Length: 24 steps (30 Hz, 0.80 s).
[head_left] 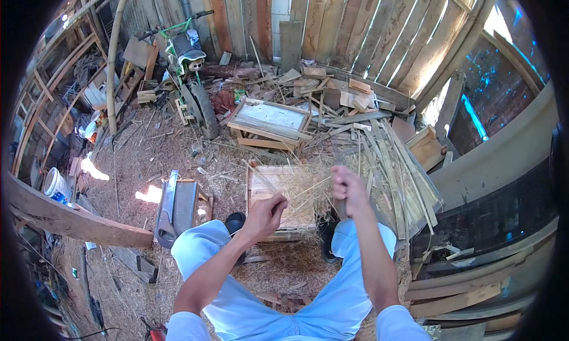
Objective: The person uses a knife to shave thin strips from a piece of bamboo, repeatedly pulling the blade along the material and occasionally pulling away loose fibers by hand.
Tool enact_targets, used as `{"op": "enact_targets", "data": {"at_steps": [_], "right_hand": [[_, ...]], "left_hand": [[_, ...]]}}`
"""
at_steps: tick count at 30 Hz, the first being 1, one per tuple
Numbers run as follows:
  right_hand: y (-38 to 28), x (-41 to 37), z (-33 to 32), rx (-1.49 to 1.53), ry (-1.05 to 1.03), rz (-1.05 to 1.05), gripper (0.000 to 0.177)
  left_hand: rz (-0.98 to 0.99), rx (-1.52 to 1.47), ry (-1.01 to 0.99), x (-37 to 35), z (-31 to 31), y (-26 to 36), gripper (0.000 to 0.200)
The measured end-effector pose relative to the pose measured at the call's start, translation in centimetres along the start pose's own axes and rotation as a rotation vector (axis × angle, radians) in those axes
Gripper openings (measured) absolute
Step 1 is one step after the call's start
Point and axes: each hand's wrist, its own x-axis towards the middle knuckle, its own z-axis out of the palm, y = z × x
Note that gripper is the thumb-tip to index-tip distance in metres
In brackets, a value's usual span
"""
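My left hand (265, 216) is closed in a pinch over a low wooden board (267, 184) on the ground between my feet. A thin pale wood or bamboo strip (261, 178) runs up and left from near its fingers. My right hand (349, 190) makes a fist around a dark handle (342, 209). Above the fist a narrow blade-like shape, blurred, points away from me; it looks like a knife. Beneath and between both hands lies a heap of fine straw-coloured shavings (305, 190), covering the right part of the board.
On my left a handsaw (168, 201) rests on a small dark-topped stool (185, 198). Long split strips (394, 175) are piled on my right. Ahead are a wooden frame (269, 121), scrap wood (349, 95) and a small motorbike (192, 80). A beam (77, 216) crosses the left side.
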Motion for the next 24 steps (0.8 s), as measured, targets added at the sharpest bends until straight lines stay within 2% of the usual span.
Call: {"op": "enact_targets", "data": {"at_steps": [1, 2, 4, 5, 7, 11, 17, 20, 22, 23, 24], "right_hand": [[-0.9, 0.4, -1.4, 0.050, 0.101, -0.053, 0.027], [-1.6, 0.5, -2.8, 0.049, 0.102, -0.051, 0.027], [-3.0, 0.6, -3.9, 0.114, 0.170, -0.289, 0.027], [-2.5, 0.7, -4.0, 0.112, 0.164, -0.291, 0.027], [-1.4, -1.0, -2.0, -0.003, 0.023, -0.041, 0.033], [3.7, -2.3, 2.9, -0.060, -0.179, 0.194, 0.031], [4.4, -1.2, 4.0, -0.013, -0.305, 0.247, 0.029], [3.1, -0.4, 2.0, 0.103, -0.100, 0.169, 0.025], [2.0, 0.6, -0.2, 0.071, -0.090, 0.050, 0.027], [0.7, 1.0, -1.4, 0.176, -0.020, 0.003, 0.027], [-0.5, 1.1, -2.4, 0.281, 0.049, -0.042, 0.027]], "left_hand": [[0.000, 0.016, 0.005, -0.2, -0.1, -0.2, 0.008], [-0.003, 0.014, 0.005, -0.4, -0.3, -0.4, 0.008], [-0.058, 0.055, 0.037, -0.5, -0.9, -0.6, 0.008], [-0.056, 0.056, 0.043, -0.3, -0.9, -0.6, 0.008], [-0.009, 0.108, 0.095, -0.1, -0.5, -0.3, 0.007], [0.096, 0.228, 0.112, 0.3, 0.5, 0.0, 0.008], [0.189, 0.340, 0.113, 0.8, 0.4, 0.2, 0.008], [0.214, 0.285, 0.108, 0.8, 0.5, 0.1, 0.007], [0.100, 0.187, 0.025, 0.5, 0.1, 0.2, 0.007], [0.099, 0.186, 0.028, 0.3, -0.3, 0.1, 0.007], [0.015, 0.173, 0.001, 0.0, -0.8, 0.0, 0.007]]}}
